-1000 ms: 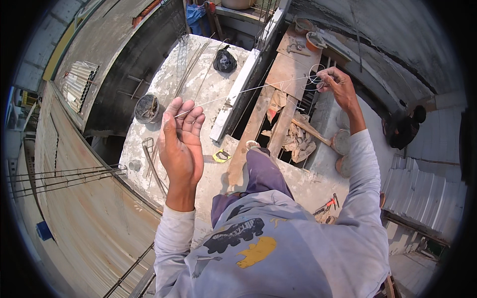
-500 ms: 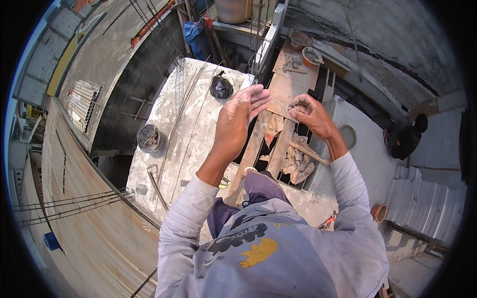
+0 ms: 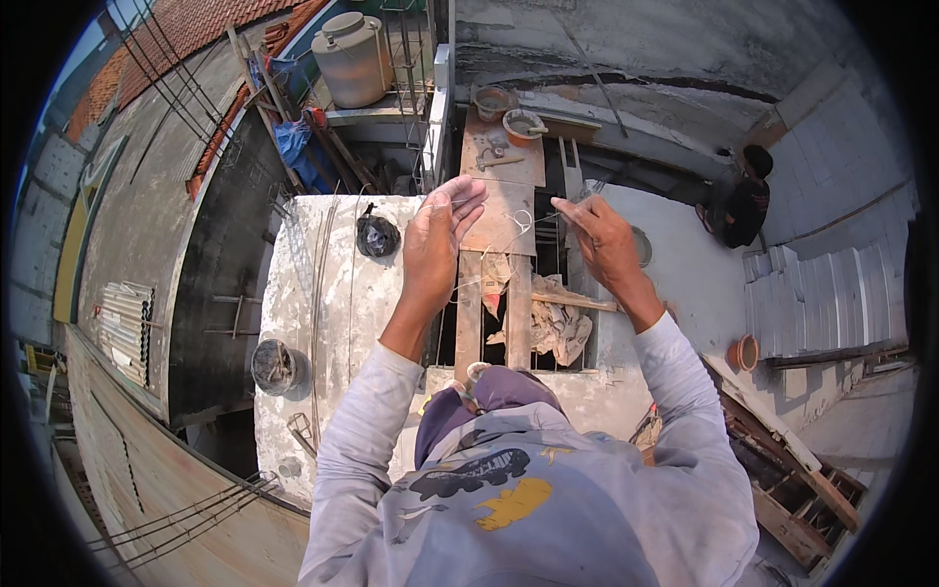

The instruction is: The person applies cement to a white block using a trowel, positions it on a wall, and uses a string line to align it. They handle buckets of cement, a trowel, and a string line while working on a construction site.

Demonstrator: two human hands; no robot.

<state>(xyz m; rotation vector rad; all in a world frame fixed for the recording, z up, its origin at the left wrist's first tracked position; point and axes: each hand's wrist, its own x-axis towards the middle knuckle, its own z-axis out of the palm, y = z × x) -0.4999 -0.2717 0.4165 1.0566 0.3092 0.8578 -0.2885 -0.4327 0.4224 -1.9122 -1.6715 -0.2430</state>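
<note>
Thin pale string (image 3: 521,217) hangs in loose loops in the air between my two hands. My left hand (image 3: 440,227) holds one part of it, thumb pressed against the fingers, whose tips point up and to the right. My right hand (image 3: 603,240) pinches another part with thumb and fingers, the forefinger stretched toward the left. One strand droops below the left hand. Beneath the string lie wooden planks (image 3: 469,323) and a board (image 3: 499,210) bridging a gap in the concrete. Crumpled brown sacks (image 3: 559,331) lie in the gap.
A hammer (image 3: 501,160) and a mortar bucket (image 3: 523,127) are on the far board. On the left slab stand a black plastic bag (image 3: 378,235) and a bucket (image 3: 276,368), beside long thin rods (image 3: 321,284). Another person (image 3: 745,201) crouches at far right. Dark openings edge the slabs.
My hands have moved farther apart, the string loops now spread between them. The right forefinger has straightened. My view has swung, showing more of the far side and the water tank.
</note>
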